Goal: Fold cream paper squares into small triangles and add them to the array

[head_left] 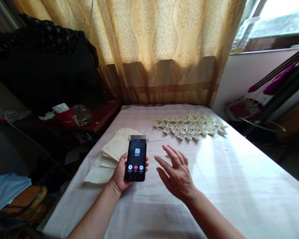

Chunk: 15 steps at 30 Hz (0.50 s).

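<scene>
My left hand (pixel 121 172) is wrapped round a black smartphone (pixel 136 158), held upright with its screen towards me. A call screen is lit, with a red button between two white ones. To the right of the phone, my right hand (pixel 175 172) hovers with its fingers spread and nothing in them. Behind my left hand, a fanned stack of cream paper sheets (pixel 112 146) lies on the cloth-covered table (pixel 159 215). Rows of folded paper pieces (pixel 189 126) with pointed tips stand at the far right of the table.
On the left, a dark desk (pixel 99 121) carries a red container (pixel 66 118), a glass jar (pixel 82 114) and a large black screen (pixel 45 76). Yellow curtains (pixel 164 39) hang behind the table. A stool (pixel 22 202) with blue cloth stands at lower left.
</scene>
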Each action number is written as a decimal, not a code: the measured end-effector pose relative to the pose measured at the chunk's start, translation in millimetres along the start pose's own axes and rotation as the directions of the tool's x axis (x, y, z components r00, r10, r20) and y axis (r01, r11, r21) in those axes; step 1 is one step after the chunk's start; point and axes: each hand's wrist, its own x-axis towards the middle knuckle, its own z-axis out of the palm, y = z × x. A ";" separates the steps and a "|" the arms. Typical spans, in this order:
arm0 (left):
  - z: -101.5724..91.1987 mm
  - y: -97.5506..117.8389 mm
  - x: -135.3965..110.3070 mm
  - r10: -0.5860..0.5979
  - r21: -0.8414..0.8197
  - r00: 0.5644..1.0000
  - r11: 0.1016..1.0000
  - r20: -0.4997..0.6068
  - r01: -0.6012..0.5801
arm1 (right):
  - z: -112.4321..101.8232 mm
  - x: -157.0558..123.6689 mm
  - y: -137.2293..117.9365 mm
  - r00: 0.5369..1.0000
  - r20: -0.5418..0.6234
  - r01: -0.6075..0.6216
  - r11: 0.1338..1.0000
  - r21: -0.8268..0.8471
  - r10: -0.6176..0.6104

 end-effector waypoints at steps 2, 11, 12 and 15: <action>0.7 -0.3 2.9 -0.005 0.001 1.000 1.000 -0.022 0.005 | 5.5 0.1 -12.1 1.000 0.025 0.007 0.999 0.042 -0.008; -1.5 4.3 9.4 -0.025 0.012 1.000 1.000 0.001 0.025 | 29.3 -16.3 -16.2 0.993 0.114 -0.004 0.997 0.082 -0.006; -1.0 5.1 9.8 -0.021 0.015 1.000 1.000 0.000 0.021 | 29.2 -16.1 -15.9 0.994 0.108 -0.007 0.997 0.082 -0.002; 0.2 12.3 6.1 0.016 0.037 1.000 0.999 -0.004 -0.016 | 27.3 -15.6 -10.8 0.997 0.063 -0.037 0.997 0.061 0.033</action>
